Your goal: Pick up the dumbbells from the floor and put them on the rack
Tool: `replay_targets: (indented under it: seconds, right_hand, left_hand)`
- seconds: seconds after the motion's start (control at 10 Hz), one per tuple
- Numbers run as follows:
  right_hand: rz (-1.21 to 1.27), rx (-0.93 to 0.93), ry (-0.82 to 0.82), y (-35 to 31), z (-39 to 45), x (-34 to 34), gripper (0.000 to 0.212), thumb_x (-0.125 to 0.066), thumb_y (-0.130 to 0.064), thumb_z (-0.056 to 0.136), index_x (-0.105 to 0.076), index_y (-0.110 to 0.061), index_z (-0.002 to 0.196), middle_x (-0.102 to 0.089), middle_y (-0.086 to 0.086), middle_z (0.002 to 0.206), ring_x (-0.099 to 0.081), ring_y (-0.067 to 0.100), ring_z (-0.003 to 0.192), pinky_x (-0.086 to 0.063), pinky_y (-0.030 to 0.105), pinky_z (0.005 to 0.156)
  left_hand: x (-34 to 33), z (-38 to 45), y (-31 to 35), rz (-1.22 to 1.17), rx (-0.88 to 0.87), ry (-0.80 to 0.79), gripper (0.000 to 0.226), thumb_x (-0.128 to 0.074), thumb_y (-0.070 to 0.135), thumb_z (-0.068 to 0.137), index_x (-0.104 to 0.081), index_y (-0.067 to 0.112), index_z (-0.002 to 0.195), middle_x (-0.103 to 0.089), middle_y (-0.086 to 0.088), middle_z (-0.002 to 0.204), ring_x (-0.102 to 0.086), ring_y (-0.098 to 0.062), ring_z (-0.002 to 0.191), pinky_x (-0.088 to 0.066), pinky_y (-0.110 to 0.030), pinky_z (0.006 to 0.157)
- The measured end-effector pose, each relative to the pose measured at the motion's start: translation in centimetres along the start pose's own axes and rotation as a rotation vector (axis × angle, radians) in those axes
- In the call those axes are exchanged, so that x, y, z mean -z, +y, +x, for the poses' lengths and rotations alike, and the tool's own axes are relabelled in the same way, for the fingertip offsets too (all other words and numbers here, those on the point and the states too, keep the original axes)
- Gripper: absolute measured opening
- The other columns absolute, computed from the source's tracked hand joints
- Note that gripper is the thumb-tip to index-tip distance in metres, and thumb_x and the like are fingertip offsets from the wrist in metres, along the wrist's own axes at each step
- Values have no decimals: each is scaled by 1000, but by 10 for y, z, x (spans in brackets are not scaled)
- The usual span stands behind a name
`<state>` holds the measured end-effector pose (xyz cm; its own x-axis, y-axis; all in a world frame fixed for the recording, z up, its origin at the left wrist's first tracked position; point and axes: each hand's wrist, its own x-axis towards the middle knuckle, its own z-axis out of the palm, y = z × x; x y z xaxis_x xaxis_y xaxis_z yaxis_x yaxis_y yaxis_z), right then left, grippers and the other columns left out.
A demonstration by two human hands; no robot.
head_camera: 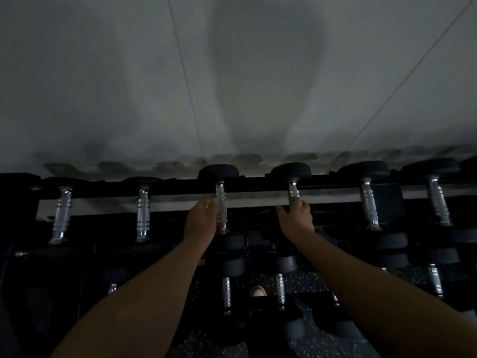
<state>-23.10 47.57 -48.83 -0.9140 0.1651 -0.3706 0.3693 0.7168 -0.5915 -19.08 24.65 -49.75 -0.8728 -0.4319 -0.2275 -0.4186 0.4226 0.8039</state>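
— Dim in here. Where are the hands?

— Both up at the top row of the rack (pixel 258 188). The left hand (pixel 202 219) is against the chrome handle of one dumbbell (pixel 220 200), fingers curled round its left side. It's a loose grip as far as I can tell; too dark to say if it's fully clamped.

— And the other?

— The right hand (pixel 296 218) is on the handle of the next dumbbell (pixel 293 187), fingers wrapped over its lower part, thumb sticking out to the left. That grip looks closed on the handle.

— So those two are on the rack?

— Yes, lying across the top rails, black heads toward the wall (pixel 232 73), in line with four more dumbbells, two on either side.

— Anything lower?

— A second row of dumbbells sits beneath the arms, chrome handles catching the light. Between them I can see speckled floor (pixel 296 282) and the toe of a pale shoe (pixel 258 291).
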Motion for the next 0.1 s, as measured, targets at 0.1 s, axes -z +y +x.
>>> replay_targets:
  seconds: [0.1]
  right_hand:
    - [59,121,44,-19,-38,-3,58,-56,-39,94,-42,-9,141,-41,18,146,-48,35,125,-41,42,103]
  left_hand:
    - [34,-18,-10,62,-96,-36,34,-44,43,101,-56,20,78,-54,9,71,-50,-10,66,-32,-28,58]
